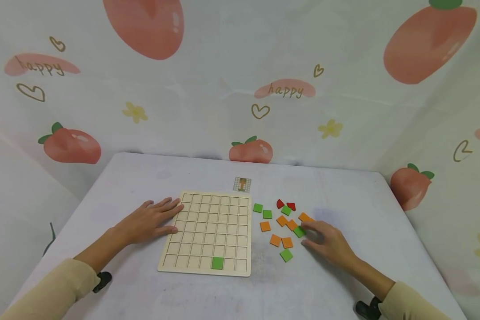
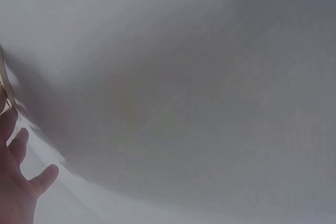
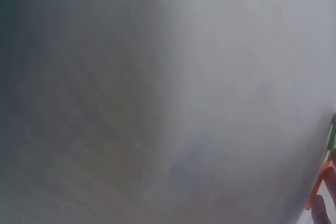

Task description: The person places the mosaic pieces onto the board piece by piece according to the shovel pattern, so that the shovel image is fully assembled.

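A pale wooden grid board [image 1: 208,229] lies flat on the table, with one green square tile [image 1: 218,263] set in its bottom row. My left hand [image 1: 154,221] rests spread at the board's left edge, fingertips on its rim. On the right, my right hand [image 1: 328,244] reaches in low over loose tiles, thumb and fingers apart. Its fingertips are right at a green tile [image 1: 299,231] and partly cover an orange tile [image 1: 305,218]. In the right wrist view only part of the hand shows, beside an orange tile [image 3: 317,187].
Several orange tiles [image 1: 265,226] and green tiles [image 1: 286,255] lie scattered right of the board. Two red pieces [image 1: 280,203] sit at the back of that group. A small pattern card [image 1: 242,184] lies behind the board. A printed cloth [image 1: 208,124] hangs behind the white table [image 1: 336,191].
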Motion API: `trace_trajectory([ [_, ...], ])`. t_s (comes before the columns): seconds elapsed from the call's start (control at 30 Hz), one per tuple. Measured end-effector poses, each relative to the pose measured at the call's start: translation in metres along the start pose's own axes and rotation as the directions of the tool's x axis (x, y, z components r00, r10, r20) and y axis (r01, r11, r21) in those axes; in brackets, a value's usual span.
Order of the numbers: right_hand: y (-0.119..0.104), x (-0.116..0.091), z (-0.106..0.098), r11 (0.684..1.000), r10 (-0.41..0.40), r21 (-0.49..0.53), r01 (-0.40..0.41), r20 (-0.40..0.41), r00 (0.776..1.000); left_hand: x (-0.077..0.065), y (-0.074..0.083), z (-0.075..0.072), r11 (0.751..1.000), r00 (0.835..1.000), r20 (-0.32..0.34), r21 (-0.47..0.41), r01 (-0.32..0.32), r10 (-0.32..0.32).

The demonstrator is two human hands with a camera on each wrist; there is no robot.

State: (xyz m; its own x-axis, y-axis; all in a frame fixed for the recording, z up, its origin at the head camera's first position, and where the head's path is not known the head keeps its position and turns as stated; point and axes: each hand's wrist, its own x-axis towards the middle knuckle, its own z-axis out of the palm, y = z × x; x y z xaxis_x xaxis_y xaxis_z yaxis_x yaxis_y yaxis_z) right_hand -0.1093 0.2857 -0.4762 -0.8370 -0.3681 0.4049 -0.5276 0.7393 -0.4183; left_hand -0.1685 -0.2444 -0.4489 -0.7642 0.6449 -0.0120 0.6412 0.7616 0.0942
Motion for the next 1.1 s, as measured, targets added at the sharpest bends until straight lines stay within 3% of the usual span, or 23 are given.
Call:
trace_trajectory([
  [0.53,0.001,0.009,-0.005,0.994,0.094,0.033,-0.100,0.150,0.984,-0.001,0.001,-0.001,1.000,1.000,0.005,-0.001,0.004,-0.004],
  [1.1,0.004,0.011,-0.006,0.999,0.016,0.047,-0.022,0.123,0.992,-0.002,0.001,0.000,1.000,1.000,0.006,-0.007,0.010,-0.010],
])
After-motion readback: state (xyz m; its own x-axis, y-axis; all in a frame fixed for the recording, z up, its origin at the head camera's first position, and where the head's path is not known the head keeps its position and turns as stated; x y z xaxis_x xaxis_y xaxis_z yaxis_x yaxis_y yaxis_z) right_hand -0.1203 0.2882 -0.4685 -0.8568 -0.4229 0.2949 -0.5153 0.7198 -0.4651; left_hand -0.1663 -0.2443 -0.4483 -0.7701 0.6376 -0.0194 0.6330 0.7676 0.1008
